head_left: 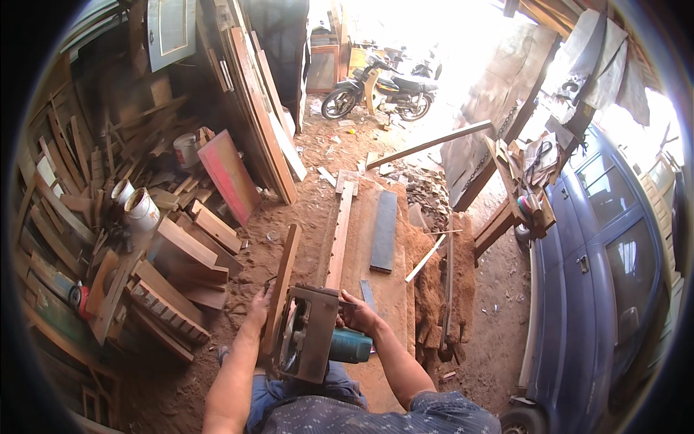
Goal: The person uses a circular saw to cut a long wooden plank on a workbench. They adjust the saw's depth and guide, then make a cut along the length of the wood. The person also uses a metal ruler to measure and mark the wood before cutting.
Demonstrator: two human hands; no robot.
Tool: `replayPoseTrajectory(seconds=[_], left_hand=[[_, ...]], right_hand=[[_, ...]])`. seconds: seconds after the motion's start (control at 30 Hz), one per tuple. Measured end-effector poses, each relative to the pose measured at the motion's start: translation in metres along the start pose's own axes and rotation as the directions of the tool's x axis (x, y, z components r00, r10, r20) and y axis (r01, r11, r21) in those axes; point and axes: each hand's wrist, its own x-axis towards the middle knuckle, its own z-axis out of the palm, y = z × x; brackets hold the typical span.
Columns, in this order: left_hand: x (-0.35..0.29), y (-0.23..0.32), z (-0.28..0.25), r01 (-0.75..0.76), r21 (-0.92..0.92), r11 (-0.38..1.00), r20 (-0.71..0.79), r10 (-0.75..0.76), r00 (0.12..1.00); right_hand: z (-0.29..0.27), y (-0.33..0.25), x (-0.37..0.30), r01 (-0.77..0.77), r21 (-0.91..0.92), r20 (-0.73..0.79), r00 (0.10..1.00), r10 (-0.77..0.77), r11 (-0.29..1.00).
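Observation:
A circular saw point(312, 336) with a brown metal base plate and a teal motor housing point(351, 346) is held up in front of my body, above the near end of the workbench. My right hand point(358, 315) is closed on its far right side; the grip under the fingers is partly hidden. My left hand point(259, 309) is closed on the left side of a narrow wooden board point(282, 286), which stands tilted beside the saw. A small dark tip shows by the left fingers, too small to name. The board hides part of that hand.
On the sawdust-covered workbench point(361, 210) lie a long notched wooden strip point(340, 239) and a dark grey plank point(383, 231). Stacked offcuts point(177, 289) and white buckets point(142, 210) crowd the left. A blue vehicle point(578, 267) stands right; a motorcycle point(383, 90) is parked ahead.

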Motion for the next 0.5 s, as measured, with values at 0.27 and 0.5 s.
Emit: replayPoseTrajectory(seconds=[0.27, 0.5], left_hand=[[-0.002, -0.006, -0.017, -0.024, -0.001, 1.0, -0.086, 0.024, 0.996], [-0.004, -0.001, -0.004, 0.037, -0.139, 0.99, -0.013, -0.04, 0.999]], right_hand=[[-0.014, 0.005, 0.022, 0.018, -0.151, 0.084, 0.996, -0.005, 0.988], [-0.02, 0.007, 0.019, 0.033, -0.106, 0.063, 0.998, -0.026, 0.994]])
